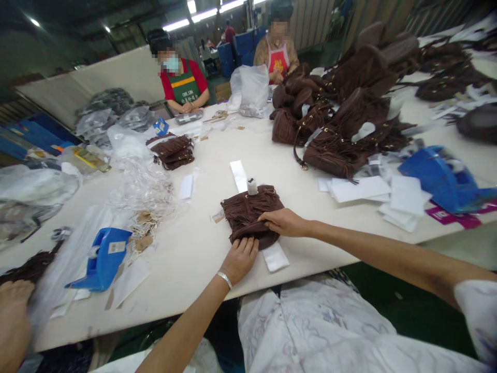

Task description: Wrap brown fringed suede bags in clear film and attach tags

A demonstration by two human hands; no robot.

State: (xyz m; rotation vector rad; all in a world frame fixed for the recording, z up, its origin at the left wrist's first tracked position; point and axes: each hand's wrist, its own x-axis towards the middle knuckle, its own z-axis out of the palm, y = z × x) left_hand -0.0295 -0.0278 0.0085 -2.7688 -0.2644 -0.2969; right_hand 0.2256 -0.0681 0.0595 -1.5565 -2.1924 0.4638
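Note:
A dark brown fringed handbag lies on the pale table right in front of me. My left hand wears a silver bracelet and has its fingers curled over the bag's near edge. On the bag's right side, my right hand pinches the brown material between thumb and fingers. A small white roll rests at the bag's far edge. One white strip lies just beyond the bag, and a folded white piece sticks out below it.
Brown bags are heaped at the right. Blue tape dispensers stand on both sides, with white sheets near the right one. Clear plastic bags lie left. Another person's hand shows at far left; two people sit opposite.

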